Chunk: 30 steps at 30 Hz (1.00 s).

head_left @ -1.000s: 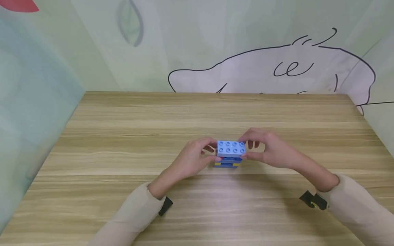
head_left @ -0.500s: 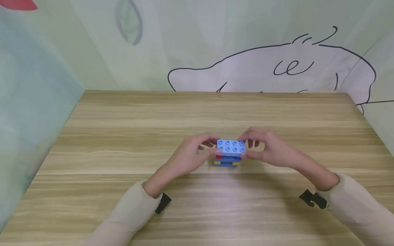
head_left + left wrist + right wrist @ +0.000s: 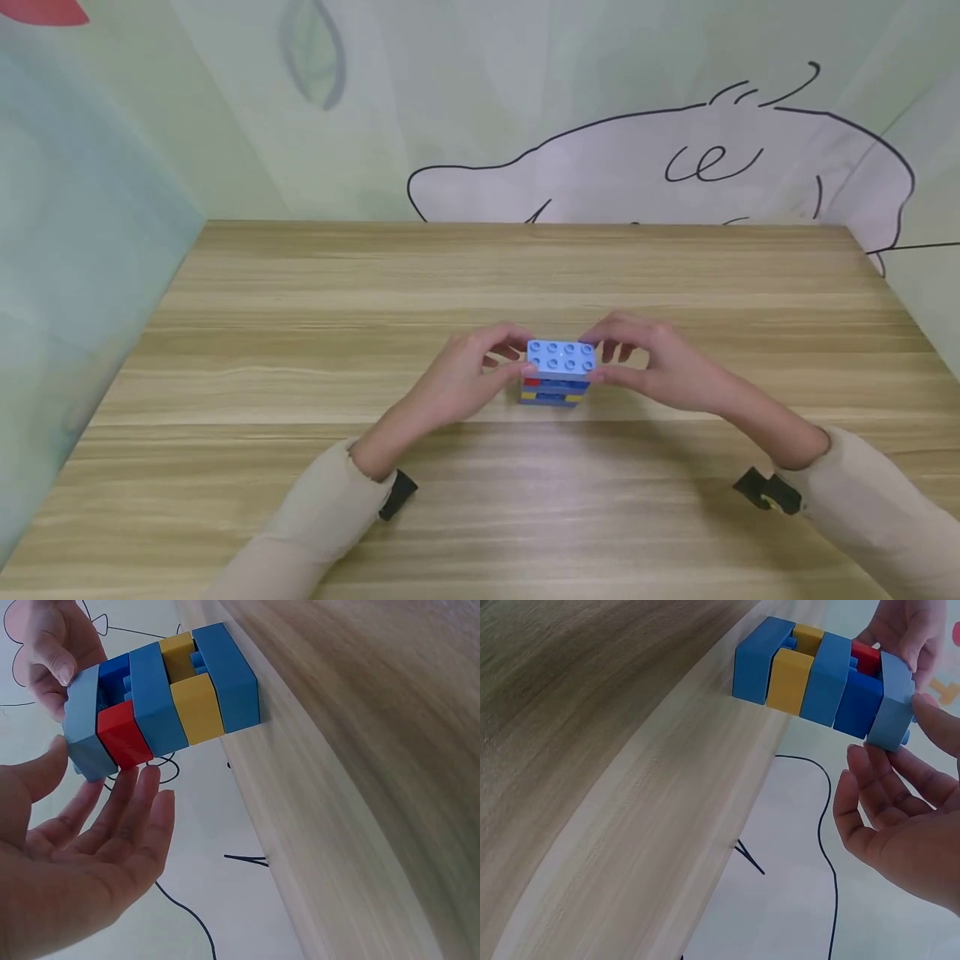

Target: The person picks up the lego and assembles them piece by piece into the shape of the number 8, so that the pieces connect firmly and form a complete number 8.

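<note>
A small tower of toy building blocks stands upright on the table. Its top layer is a long light blue block (image 3: 561, 356) with two rows of studs. Under that sit a red block (image 3: 125, 735) and a dark blue block (image 3: 859, 703) side by side. Lower come a blue block (image 3: 157, 699), two yellow blocks (image 3: 789, 680) with a gap between them, and a blue base block (image 3: 229, 679). My left hand (image 3: 457, 379) pinches the top block's left end between thumb and fingers. At its right end, my right hand (image 3: 667, 367) pinches the same block.
The wood-grain table (image 3: 300, 333) spreads out around the tower. Behind it rises a wall (image 3: 480, 108) with a cartoon line drawing. Black wrist devices (image 3: 768, 490) sit at both beige sleeves (image 3: 322, 508).
My left thumb has moved up from the lower layers onto the top block's front corner, uncovering the red block. The right hand keeps its place at the right end.
</note>
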### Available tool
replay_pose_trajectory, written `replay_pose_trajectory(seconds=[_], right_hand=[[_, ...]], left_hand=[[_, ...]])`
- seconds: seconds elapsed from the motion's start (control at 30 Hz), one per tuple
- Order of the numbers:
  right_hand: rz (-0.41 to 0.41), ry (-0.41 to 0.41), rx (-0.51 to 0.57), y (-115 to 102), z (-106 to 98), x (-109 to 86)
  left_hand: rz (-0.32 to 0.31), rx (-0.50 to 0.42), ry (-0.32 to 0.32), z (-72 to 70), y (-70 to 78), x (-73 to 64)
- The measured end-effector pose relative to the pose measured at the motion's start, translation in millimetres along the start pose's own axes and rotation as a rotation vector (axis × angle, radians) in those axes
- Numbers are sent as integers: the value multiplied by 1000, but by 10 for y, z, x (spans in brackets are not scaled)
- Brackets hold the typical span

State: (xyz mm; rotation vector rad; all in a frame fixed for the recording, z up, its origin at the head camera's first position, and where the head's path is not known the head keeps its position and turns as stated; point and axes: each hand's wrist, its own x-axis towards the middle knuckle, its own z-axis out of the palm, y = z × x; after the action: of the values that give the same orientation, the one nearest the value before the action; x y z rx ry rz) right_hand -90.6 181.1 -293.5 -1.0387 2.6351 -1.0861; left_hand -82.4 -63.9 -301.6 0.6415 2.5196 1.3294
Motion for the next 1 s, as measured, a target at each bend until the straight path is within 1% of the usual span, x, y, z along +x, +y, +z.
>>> replay_pose_trajectory(seconds=[0.2, 0.33, 0.53, 0.73, 1.0], right_hand=[[27, -7, -13, -32, -14, 12], [29, -9, -19, -30, -13, 15], [-5, -4, -22, -24, -7, 20], [-11, 3, -41, -33, -3, 12], [-73, 54, -77, -14, 43, -10]], left_hand=[[-9, 2, -2, 6, -13, 7], [-8, 1, -4, 10, -22, 10], [0, -20, -5, 7, -24, 8], [9, -22, -10, 7, -15, 6], [11, -18, -10, 14, -13, 1]])
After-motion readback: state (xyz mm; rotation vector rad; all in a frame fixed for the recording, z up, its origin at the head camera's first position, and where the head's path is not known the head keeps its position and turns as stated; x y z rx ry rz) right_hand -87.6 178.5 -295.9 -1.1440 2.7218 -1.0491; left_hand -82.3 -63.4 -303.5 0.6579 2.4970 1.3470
